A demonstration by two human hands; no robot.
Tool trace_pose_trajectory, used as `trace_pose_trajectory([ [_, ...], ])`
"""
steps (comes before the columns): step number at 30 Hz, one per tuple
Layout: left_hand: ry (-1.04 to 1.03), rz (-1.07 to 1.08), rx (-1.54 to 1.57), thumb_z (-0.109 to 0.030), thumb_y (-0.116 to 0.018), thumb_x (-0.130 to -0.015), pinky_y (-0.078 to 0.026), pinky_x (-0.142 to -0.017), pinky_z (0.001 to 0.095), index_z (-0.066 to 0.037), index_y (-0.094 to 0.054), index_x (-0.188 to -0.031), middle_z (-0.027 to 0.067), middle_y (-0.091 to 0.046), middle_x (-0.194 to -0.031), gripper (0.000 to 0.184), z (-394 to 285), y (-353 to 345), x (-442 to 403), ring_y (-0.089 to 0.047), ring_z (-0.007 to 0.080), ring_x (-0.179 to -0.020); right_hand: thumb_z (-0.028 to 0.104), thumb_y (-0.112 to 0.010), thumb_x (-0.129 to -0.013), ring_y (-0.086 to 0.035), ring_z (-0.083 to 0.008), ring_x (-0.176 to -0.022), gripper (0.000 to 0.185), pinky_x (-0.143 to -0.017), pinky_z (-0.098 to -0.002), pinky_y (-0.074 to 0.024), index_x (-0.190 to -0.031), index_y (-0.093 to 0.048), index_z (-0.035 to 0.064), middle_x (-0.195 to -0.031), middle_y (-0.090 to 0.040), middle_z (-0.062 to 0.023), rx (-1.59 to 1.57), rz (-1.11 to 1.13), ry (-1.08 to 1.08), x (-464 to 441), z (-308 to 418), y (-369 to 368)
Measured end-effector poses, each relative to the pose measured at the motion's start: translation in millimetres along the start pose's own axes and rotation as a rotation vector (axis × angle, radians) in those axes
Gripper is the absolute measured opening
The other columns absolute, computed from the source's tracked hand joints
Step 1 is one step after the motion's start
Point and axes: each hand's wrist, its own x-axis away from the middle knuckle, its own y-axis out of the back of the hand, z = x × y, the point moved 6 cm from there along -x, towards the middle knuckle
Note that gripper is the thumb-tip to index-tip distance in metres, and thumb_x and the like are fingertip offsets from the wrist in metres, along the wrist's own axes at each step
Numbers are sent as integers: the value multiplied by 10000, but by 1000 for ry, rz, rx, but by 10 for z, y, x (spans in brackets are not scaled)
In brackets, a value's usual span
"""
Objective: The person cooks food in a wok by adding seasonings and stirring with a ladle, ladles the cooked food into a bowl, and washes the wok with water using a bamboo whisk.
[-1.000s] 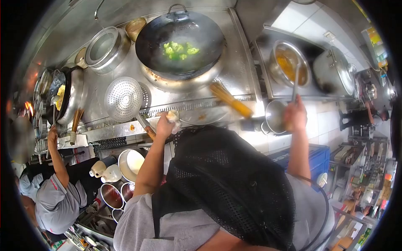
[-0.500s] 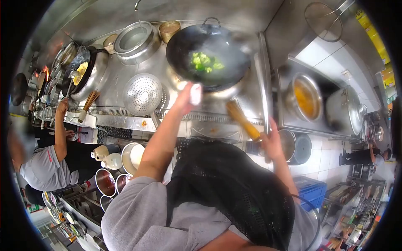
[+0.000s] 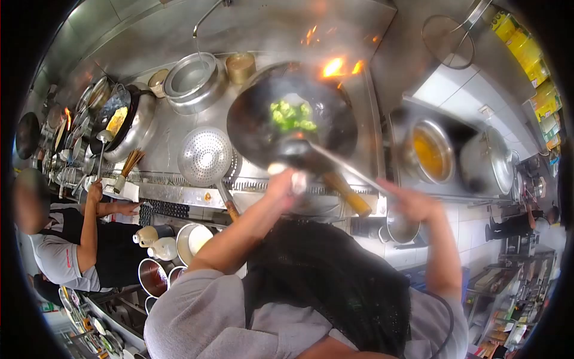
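Observation:
A dark wok [image 3: 248, 128] sits over the burner, tilted, with chopped green vegetables [image 3: 293, 115] in its middle. Flames rise at its far right edge. My left hand [image 3: 282, 188] is closed round a folded white cloth [image 3: 297, 182] at the wok's near rim; the wok's handle beneath is hidden. In my right hand [image 3: 418, 203] is the long handle of a ladle [image 3: 344, 164], its bowl inside the wok near the vegetables. A bamboo wok brush [image 3: 353, 198] lies between my hands, under the ladle's handle.
A perforated skimmer [image 3: 205, 152] rests left of the wok, metal pots [image 3: 191, 90] behind it. To the right stand a pot of orange liquid [image 3: 431, 151] and a lidded pot [image 3: 493, 161]. A co-worker [image 3: 66, 251] handles another wok at left.
The ladle has swung from upright beside the wok down into it. The wok has tilted and the vegetables have shifted. Flames have appeared behind it. The co-worker's second hand now reaches out.

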Motion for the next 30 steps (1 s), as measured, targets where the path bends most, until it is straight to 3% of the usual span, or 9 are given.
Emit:
trace_pose_trajectory([
  [7,40,10,-177,-261,-522,-993,-488,-545,345,-119,-597,-952,37,-652,-787,165,-46,462,-1354,-626,173,-668,64,-498,-878,-665,-426,-929,848,-888,-502,-509,-1572,-94,336,-1034,-670,-286,159,-52,-487,-1183,-175,-275],
  [14,-78,23,-32,-179,-538,-988,-504,-512,319,-84,-558,-930,57,-632,-770,113,238,479,-103,-615,178,-626,144,-601,-881,-662,-434,-846,860,-775,-531,-514,-1551,-130,409,-910,-682,-244,95,-232,-486,-609,-96,-459],
  [16,-5,134,120,-234,-524,-1000,-502,-489,305,-109,-558,-948,36,-623,-733,139,-227,222,-303,-606,165,-579,128,-621,-870,-633,-473,-943,819,-848,-530,-490,-1539,-224,386,-1111,-654,-265,-53,-289,-234,-287,-83,-242],
  [20,35,14,14,-261,-502,-1012,-490,-445,304,-149,-563,-984,19,-615,-719,131,-373,14,-199,-594,140,-554,97,-639,-813,-592,-418,-1123,840,-983,-449,-465,-1541,-275,304,-1314,-581,-193,57,7,-285,144,204,337],
  [22,1,358,11,-279,-483,-1012,-505,-444,316,-138,-536,-1073,26,-626,-736,162,-324,67,-557,-600,145,-547,75,-632,-785,-559,-357,-1240,851,-1077,-397,-407,-1549,-291,232,-1431,-522,-143,23,105,-354,88,204,349],
  [23,-16,527,14,-288,-473,-1012,-513,-444,323,-133,-523,-1117,29,-631,-745,194,-299,102,-714,-604,147,-544,110,-624,-834,-625,-417,-1069,821,-954,-462,-490,-1546,-262,299,-1265,-621,-200,31,-48,-113,-79,99,280],
  [25,-11,-54,-20,-173,-541,-978,-505,-506,321,-109,-573,-864,75,-610,-773,135,-401,-32,-717,-626,193,-689,112,-609,-837,-652,-412,-996,799,-891,-478,-520,-1548,-265,234,-1170,-659,-220,-33,-129,3,-587,-114,57],
  [28,-110,473,-98,-272,-479,-966,-380,-426,267,-136,-476,-639,4,-499,-603,355,55,647,-1893,-484,123,-492,90,-531,-851,-679,-400,-868,780,-771,-515,-533,-1558,-224,208,-963,-690,-225,-12,-70,-603,-1215,-596,-587],
  [30,-178,309,-254,-271,-544,-956,-386,-422,279,-108,-559,-722,16,-561,-640,286,247,795,-1209,-517,135,-506,82,-496,-853,-682,-393,-820,798,-734,-520,-531,-1564,-193,279,-892,-688,-223,152,-334,-473,-1193,-406,-705],
])
